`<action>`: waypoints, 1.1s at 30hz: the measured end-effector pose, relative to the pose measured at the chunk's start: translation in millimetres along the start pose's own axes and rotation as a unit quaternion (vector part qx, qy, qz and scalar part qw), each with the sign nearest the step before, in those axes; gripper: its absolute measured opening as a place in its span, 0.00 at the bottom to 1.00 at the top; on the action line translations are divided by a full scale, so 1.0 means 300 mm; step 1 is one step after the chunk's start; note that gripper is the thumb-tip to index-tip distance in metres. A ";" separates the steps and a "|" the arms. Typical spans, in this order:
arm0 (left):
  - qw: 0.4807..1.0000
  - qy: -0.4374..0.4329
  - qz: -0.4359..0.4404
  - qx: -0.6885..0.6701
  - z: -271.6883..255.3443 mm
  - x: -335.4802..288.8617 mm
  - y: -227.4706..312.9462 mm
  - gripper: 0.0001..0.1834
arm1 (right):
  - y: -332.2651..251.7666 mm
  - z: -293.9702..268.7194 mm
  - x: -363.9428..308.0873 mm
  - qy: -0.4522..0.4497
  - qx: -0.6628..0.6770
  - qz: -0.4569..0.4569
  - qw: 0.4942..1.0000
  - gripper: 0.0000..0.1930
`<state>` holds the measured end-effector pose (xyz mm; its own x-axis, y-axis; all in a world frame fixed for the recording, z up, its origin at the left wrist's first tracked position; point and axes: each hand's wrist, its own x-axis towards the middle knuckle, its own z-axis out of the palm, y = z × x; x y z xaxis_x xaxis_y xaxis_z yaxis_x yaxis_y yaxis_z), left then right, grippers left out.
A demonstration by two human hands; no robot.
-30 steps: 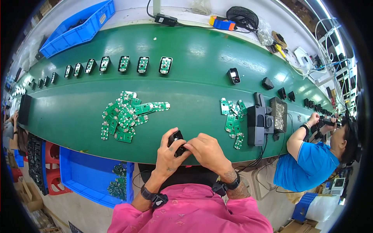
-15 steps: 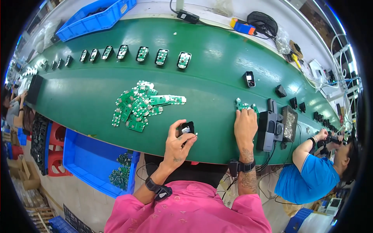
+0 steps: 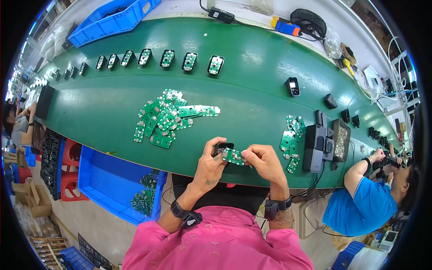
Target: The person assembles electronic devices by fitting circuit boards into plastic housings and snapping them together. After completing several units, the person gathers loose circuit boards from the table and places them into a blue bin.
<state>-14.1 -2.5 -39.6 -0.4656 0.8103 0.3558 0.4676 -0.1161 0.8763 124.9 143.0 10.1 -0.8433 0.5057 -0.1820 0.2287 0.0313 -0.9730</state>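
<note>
Near the front edge of the green table, my left hand [image 3: 209, 165] grips a small black housing [image 3: 223, 146], its lower part covered by my fingers and a board. My right hand [image 3: 264, 163] pinches a green circuit board [image 3: 234, 156] by its right end, held in front of the housing. Whether the two touch I cannot tell. A small group of loose circuit boards [image 3: 288, 140] lies to the right of my right hand. Left of my hands spreads a larger heap of circuit boards [image 3: 163, 118].
A row of black housings with boards in them [image 3: 190, 61] runs along the far left. Black and grey devices [image 3: 315, 148] stand at right beside a metal tray [image 3: 340, 135]. A blue bin [image 3: 121, 211] is below the table edge. A co-worker in blue [image 3: 360, 202] sits at right.
My right hand has left the small group of boards and come left to the housing with a circuit board in its fingers. My left hand still holds the housing.
</note>
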 end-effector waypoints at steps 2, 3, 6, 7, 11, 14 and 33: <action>1.000 -0.006 -0.005 -0.004 -0.005 0.004 0.008 0.10 | 0.004 -0.013 0.001 -0.004 -0.038 0.012 0.999 0.16; 1.000 -0.009 0.000 -0.006 -0.007 0.009 0.015 0.09 | 0.008 -0.020 0.000 -0.005 -0.039 0.011 0.999 0.16; 1.000 -0.016 0.003 -0.006 -0.016 0.008 0.016 0.09 | 0.014 -0.033 -0.004 -0.010 -0.076 0.018 0.997 0.16; 1.000 -0.023 0.000 -0.007 -0.017 0.006 0.013 0.08 | 0.012 -0.036 -0.012 -0.003 -0.066 0.020 0.998 0.16; 0.999 -0.042 0.014 -0.026 -0.025 0.014 0.008 0.14 | 0.001 -0.036 -0.013 -0.029 -0.085 0.023 0.996 0.16; 1.000 -0.023 0.013 0.015 -0.030 0.023 0.038 0.26 | 0.024 -0.017 -0.011 -0.037 -0.092 0.017 0.995 0.16; 0.898 -0.047 -0.255 -0.354 -0.033 0.018 0.106 0.34 | -0.054 0.092 -0.093 0.205 -0.055 -0.089 0.973 0.04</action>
<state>-9.1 -7.4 -6.6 -0.4020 0.9030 -0.1515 -0.4000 -0.0244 0.9162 131.2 104.6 26.9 -0.6152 0.7842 0.0810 0.1673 0.2303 -0.9586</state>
